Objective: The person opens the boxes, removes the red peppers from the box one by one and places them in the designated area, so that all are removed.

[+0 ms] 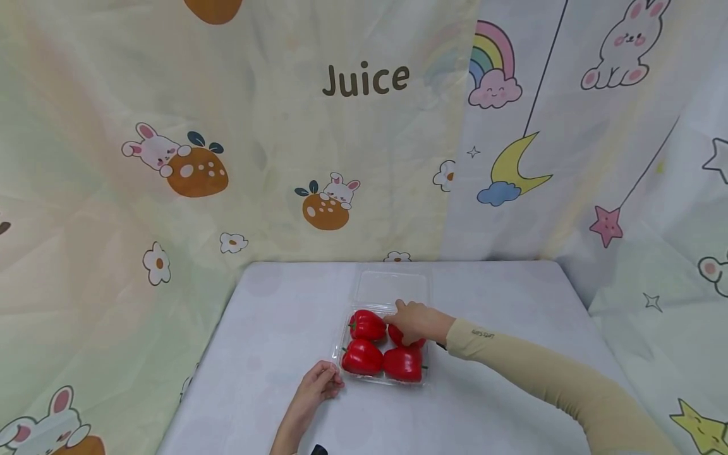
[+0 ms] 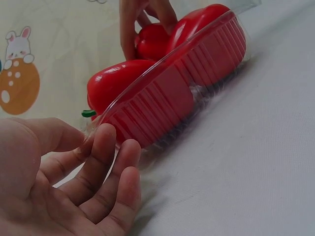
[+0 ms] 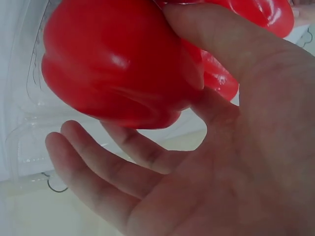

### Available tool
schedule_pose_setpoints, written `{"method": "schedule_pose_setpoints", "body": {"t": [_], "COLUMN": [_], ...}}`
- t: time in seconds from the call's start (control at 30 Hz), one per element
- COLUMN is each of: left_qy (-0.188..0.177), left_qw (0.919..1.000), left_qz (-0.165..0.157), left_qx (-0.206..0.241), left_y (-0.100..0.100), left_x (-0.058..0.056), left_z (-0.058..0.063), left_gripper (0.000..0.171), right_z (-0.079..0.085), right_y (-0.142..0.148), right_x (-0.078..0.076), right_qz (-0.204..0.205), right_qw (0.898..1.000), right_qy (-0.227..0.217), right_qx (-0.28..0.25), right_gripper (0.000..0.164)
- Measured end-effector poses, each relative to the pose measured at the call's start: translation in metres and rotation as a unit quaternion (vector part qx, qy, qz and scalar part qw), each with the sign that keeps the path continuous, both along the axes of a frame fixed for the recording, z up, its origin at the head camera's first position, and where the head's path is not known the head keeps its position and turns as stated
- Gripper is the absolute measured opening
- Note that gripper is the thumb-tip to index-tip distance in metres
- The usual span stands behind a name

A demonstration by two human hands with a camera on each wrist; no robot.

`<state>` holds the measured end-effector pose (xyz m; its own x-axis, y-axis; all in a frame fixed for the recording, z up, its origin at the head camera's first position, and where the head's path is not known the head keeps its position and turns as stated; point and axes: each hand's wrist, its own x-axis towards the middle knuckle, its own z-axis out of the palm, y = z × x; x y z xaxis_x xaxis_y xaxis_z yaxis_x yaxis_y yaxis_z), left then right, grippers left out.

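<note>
A clear plastic clamshell box [image 2: 162,101] holds red bell peppers, two in front and two behind. My left hand [image 1: 320,381] pinches the box's rim at its front left corner between thumb and forefinger. Over the back right bell pepper [image 3: 118,64] reaches my right hand [image 1: 419,321], gripping it with the thumb on one side and fingers on the other; the remaining fingers stretch loosely beyond it. Beside it lies the back left pepper [image 1: 367,325]. The front left pepper [image 1: 362,357] and front right pepper [image 1: 402,364] lie on their sides, green stems pointing outward.
The box's clear lid [image 1: 392,287] lies folded back toward the table's far edge. A white cloth covers the table [image 1: 489,404]. Printed curtains [image 1: 364,139] with rabbits and fruit hang behind it and at both sides.
</note>
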<state>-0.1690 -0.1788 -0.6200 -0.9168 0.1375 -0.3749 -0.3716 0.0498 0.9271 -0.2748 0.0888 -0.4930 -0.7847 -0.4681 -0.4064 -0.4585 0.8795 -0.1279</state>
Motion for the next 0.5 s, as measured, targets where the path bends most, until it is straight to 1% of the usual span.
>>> {"method": "schedule_pose_setpoints", "body": {"t": [0.2,0.33,0.5], "left_qy": [-0.004,-0.002,0.000], "left_qw": [1.0000,1.0000,1.0000], "left_qz": [0.003,0.002,0.001], "left_qx": [-0.005,-0.003,-0.001], "left_y": [0.001,0.001,0.000], "left_x": [0.001,0.000,0.000], "left_z": [0.001,0.002,0.002], "left_gripper": [0.027,0.026,0.025], "right_z": [0.004,0.001,-0.006], "right_y": [0.005,0.012,0.019], "right_x": [-0.002,-0.006,-0.010], "right_qz": [0.013,0.025,0.045], "right_qw": [1.000,0.999,0.999], "right_qy": [-0.015,-0.016,-0.022], "right_qx": [-0.009,-0.016,-0.015], "right_gripper": [0.066,0.061,0.059]}}
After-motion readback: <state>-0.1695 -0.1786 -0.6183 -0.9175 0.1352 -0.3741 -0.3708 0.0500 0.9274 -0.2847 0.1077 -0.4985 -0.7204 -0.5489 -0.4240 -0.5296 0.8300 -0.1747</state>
